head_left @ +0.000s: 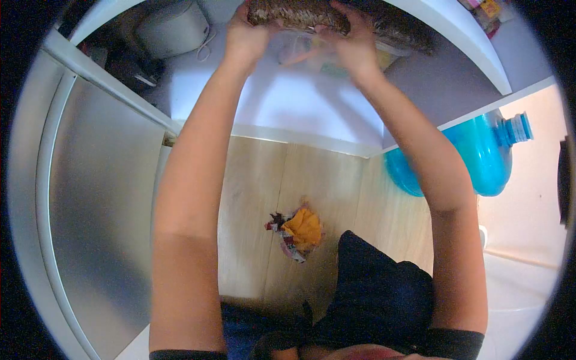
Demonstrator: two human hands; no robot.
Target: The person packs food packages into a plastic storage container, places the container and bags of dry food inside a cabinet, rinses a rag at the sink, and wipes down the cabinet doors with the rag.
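Both arms reach up to the top of the view, into a white cabinet compartment. A brown, rough-textured block-like bundle (298, 13) is held between my hands; its kind is not clear and its upper part is cut off. My left hand (251, 37) grips its left end, and my right hand (355, 47) clasps the right end. Beside my right hand lies a similar dark brown thing (405, 31), partly in shadow. Blurred pinkish-orange items (298, 53) sit on the white shelf (204, 99) below the bundle.
A white rounded appliance (174, 30) with a cable stands at the shelf's left. A silver door panel (99, 198) fills the left side. To the right, a blue water jug (489, 156) lies on its side. An orange cloth (305, 229) with dark scraps is on the wooden floor.
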